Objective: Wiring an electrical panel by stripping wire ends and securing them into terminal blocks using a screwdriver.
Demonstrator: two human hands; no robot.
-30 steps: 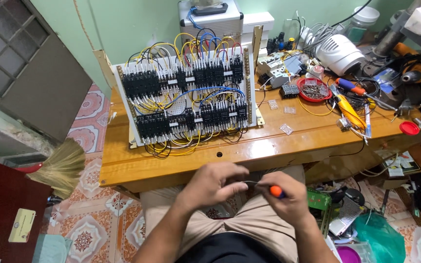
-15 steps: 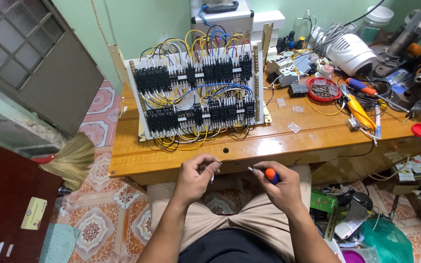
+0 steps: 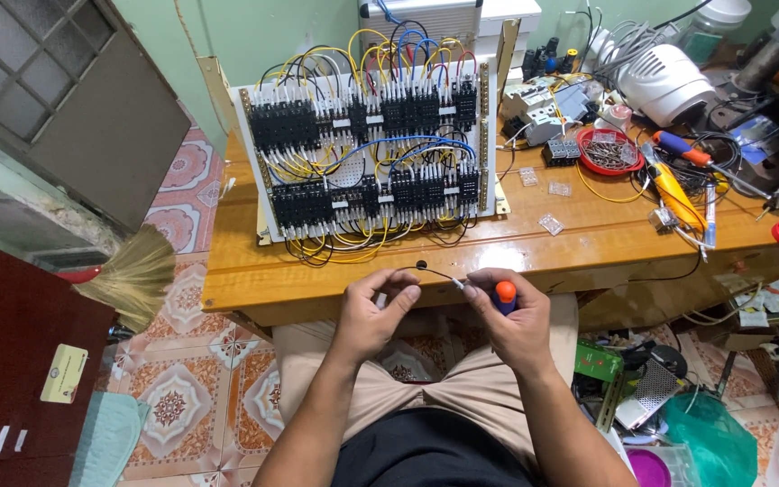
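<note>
Hands: a second ago joined close together low in the frame, above the lap; now apart, raised to the table edge (image 3: 498,257) at lower centre. Left hand (image 3: 373,311): fingertips pinched, formerly overlapping the right hand. Right hand (image 3: 508,316): screwdriver (image 3: 504,294) earlier lying sideways with orange handle pointing right; now handle end up in the fist. Wire (image 3: 439,271): short black piece, hidden earlier, now stretched between both hands. View: panel (image 3: 367,153) sits higher in the frame.

Yellow label (image 3: 63,372) on dark cabinet (image 3: 11,361) (rectangular).
</note>
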